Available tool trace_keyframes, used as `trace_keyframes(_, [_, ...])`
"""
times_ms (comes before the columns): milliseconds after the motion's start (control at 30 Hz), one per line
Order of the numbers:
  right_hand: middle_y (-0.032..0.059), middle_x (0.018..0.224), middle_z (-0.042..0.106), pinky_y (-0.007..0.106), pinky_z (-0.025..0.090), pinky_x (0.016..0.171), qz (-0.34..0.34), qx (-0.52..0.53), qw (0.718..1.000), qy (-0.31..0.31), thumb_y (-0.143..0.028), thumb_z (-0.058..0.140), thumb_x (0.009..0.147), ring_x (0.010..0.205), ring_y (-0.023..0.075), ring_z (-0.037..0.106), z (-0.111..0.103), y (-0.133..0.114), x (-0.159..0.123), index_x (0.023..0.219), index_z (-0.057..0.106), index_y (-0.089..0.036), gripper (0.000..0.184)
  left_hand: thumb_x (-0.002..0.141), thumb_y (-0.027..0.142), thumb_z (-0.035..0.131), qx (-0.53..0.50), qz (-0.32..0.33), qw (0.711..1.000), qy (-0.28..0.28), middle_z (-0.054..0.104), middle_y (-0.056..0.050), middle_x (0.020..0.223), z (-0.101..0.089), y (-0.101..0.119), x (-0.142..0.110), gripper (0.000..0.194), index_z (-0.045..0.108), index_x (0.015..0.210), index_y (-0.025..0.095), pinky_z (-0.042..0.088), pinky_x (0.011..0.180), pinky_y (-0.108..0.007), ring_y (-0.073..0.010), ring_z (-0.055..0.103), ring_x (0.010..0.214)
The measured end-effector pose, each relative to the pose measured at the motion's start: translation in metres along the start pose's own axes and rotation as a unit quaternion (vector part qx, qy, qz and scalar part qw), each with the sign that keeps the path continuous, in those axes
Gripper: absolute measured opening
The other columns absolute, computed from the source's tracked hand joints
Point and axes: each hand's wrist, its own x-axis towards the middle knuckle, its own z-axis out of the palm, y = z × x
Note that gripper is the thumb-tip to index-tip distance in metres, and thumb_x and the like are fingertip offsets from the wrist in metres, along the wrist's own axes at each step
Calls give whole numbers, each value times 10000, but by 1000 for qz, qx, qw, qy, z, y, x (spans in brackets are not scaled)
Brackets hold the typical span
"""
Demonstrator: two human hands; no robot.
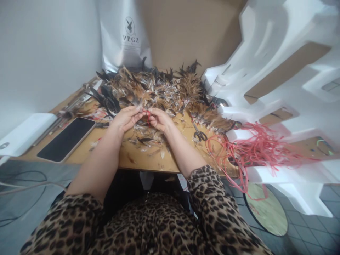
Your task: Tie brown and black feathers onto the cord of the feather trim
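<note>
Over the front half of the wooden table, my left hand and my right hand meet fingertip to fingertip. A thin red string runs between them, with a loose end hanging down. My right fingers pinch the string. In my left fingers is the base of a small feather bunch; its outline blends into the feathers behind. Just beyond both hands lies a heap of brown, white and black feathers. Loose feather bits are scattered on the tabletop below my hands.
Scissors lie to the right, near a tangle of red strips draped over white foam pieces. At left are a phone and a white device. A white bag stands behind the feathers.
</note>
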Motion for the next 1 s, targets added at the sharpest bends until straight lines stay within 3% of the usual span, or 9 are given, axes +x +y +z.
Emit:
trace_keyframes(200, [-52,618,629,88,337,343,5,-73,997,-17,-284,663,767,430,12,522,-3,0,1,868,607,-148,178,743,63,661,0,21,999,41,680,-65,713,-1,0,1,48,679,705,86,539,660,-129,-74,663,637])
trace_keyframes(333, [-60,582,601,98,253,306,-6,-161,987,-18,-254,738,677,369,2,442,-5,4,1,829,598,-135,238,725,88,688,16,34,999,39,682,-77,720,-1,0,2,32,674,698,78,541,680,-143,-87,667,663])
trace_keyframes(467, [-72,486,533,109,208,295,-16,-214,977,4,-195,715,682,336,1,365,-5,3,0,722,581,-117,161,720,89,691,15,43,998,42,678,-79,714,-1,-1,1,49,663,690,63,541,689,-157,-91,664,660])
trace_keyframes(600, [-32,584,623,100,247,311,-24,-188,982,28,-169,652,752,387,12,447,-6,-2,-1,748,572,-123,92,738,78,668,24,40,998,43,677,-81,712,0,0,1,39,664,704,57,540,688,-158,-94,664,657])
trace_keyframes(733, [-5,698,681,86,257,321,3,-110,994,-6,-140,559,825,407,2,455,-7,-7,-1,800,560,-129,27,734,80,672,23,35,998,39,682,-86,729,0,-1,0,35,660,710,57,545,716,-173,-103,673,678])
trace_keyframes(900, [-53,583,591,86,243,327,43,-73,995,-43,-163,544,836,373,-6,381,-3,-7,-3,868,571,-128,55,704,85,704,22,36,998,45,677,-70,723,-1,-2,1,62,647,691,63,545,695,-162,-99,674,674])
trace_keyframes(1000, [-96,487,467,101,172,323,30,-120,991,-46,-243,635,781,343,-10,283,-1,-7,-6,798,556,-141,131,708,87,699,23,40,998,39,681,-66,713,-2,-2,2,63,646,680,68,546,681,-155,-95,673,659])
